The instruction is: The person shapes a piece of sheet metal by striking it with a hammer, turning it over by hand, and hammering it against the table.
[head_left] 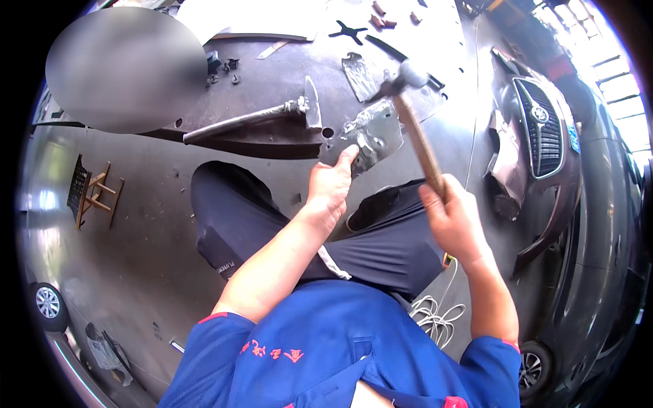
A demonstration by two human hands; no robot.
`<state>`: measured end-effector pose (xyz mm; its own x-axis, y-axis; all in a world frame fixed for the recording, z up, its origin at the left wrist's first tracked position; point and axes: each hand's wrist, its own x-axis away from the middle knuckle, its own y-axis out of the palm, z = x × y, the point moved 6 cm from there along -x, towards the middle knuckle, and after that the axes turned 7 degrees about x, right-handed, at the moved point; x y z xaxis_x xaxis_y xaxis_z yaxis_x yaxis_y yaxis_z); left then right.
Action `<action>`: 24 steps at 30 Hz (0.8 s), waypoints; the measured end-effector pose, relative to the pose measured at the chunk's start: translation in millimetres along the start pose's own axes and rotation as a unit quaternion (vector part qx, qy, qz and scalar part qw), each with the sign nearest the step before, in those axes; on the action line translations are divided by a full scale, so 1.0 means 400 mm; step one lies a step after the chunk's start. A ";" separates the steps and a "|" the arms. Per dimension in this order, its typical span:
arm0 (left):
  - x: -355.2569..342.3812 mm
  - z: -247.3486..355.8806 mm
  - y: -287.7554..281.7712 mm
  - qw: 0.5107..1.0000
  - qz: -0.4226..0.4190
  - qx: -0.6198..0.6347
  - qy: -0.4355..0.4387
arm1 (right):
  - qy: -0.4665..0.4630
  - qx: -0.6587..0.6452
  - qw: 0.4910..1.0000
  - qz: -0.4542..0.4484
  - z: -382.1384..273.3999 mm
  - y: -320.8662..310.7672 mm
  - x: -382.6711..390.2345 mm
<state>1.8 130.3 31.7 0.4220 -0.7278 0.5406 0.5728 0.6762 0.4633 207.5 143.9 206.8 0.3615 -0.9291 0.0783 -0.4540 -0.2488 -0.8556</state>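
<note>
Head view, looking down on the work.

Item: one ball-peen hammer [420, 144], wooden handle, metal head with a rounded face. Grasped low on the handle by the right hand [453, 211], fingers wrapped round and thumb laid along the wood; the head is uppermost, lying in line with the far end of the plate. From where I stand, it seems lifted clear of the metal, though the angle makes that hard to swear to.

Item: one metal plate [386, 138], grey, with a shiny, uneven middle. Located at the near edge of the bench [262, 87], one corner reaching past that edge. Pinched at its near side by the left hand [331, 185], thumb on top, the other fingers mostly hidden.

Item: one axe-shaped hammer [245, 122], its handle wrapped in silvery material, lying on the bench left of the plate.

Item: one crumpled silvery piece [358, 76], just beyond the plate.

Item: one black X-shaped piece [347, 32], farther back; reddish-brown fragments [378, 8] near it.

Item: one wooden-framed stool [99, 194], on the floor to the left.

Item: one car bumper with grille [542, 132], standing to the right.

Item: one coil of pale cable [439, 321], beside the right forearm.
</note>
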 end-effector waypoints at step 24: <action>0.050 0.034 0.011 1.000 0.010 0.020 0.015 | -0.075 -0.100 0.988 0.092 -0.032 -0.016 0.052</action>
<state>3.5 120.3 54.2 0.4541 -0.7168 0.5291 0.5352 0.6942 0.4813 207.5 122.8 220.5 0.3676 -0.9162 -0.1595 -0.6694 -0.1417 -0.7292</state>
